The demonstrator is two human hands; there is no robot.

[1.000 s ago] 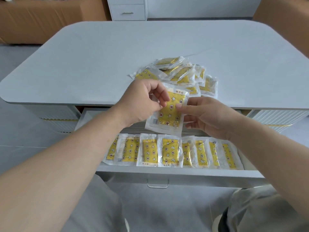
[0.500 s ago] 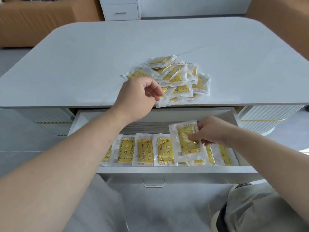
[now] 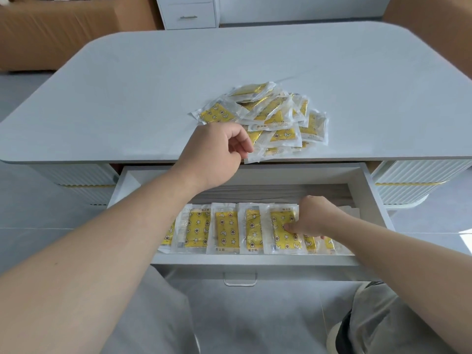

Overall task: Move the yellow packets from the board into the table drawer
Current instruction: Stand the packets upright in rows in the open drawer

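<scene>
A white cabinet (image 3: 189, 14) with drawers stands at 12 o'clock, and a thin metal handle (image 3: 188, 17) sits on one drawer. A big brown couch (image 3: 63, 34) is at 10 o'clock. Another brown thing (image 3: 434, 29) is at 1 o'clock. The grey floor (image 3: 30, 221) shows at 9 o'clock. Grey trousers (image 3: 158, 323) are at 6 o'clock. A dark shoe with a white edge (image 3: 334, 338) is at 5 o'clock.
</scene>
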